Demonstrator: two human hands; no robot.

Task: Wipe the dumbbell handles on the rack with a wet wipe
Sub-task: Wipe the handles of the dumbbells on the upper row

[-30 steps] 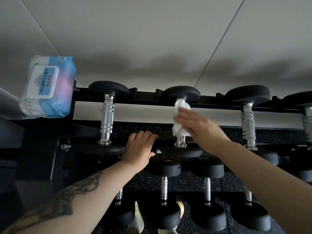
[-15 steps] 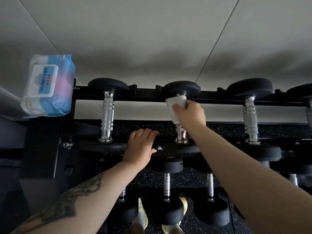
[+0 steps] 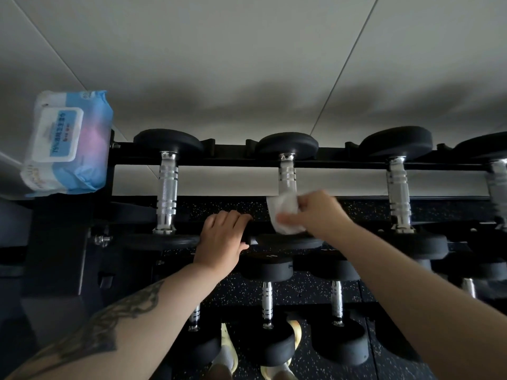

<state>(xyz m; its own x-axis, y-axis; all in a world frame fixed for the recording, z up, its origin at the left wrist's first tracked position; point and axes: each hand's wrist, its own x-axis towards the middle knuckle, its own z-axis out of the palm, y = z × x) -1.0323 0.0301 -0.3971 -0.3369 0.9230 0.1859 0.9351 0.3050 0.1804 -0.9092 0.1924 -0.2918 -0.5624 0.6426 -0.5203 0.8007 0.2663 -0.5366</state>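
A white wipe (image 3: 285, 213) was pinched between the thumb and curled fingers of the right hand (image 3: 318, 213) and was held against the lower part of the second handle (image 3: 287, 176) on the top tier of the rack (image 3: 233, 154), just above that dumbbell's near plate. The left hand (image 3: 222, 242) was curled over the front rail (image 3: 255, 238) of the same tier, between the first and second dumbbells, with nothing else held. A blue pack (image 3: 67, 144) of wipes was seen at the rack's left end, well apart from both hands.
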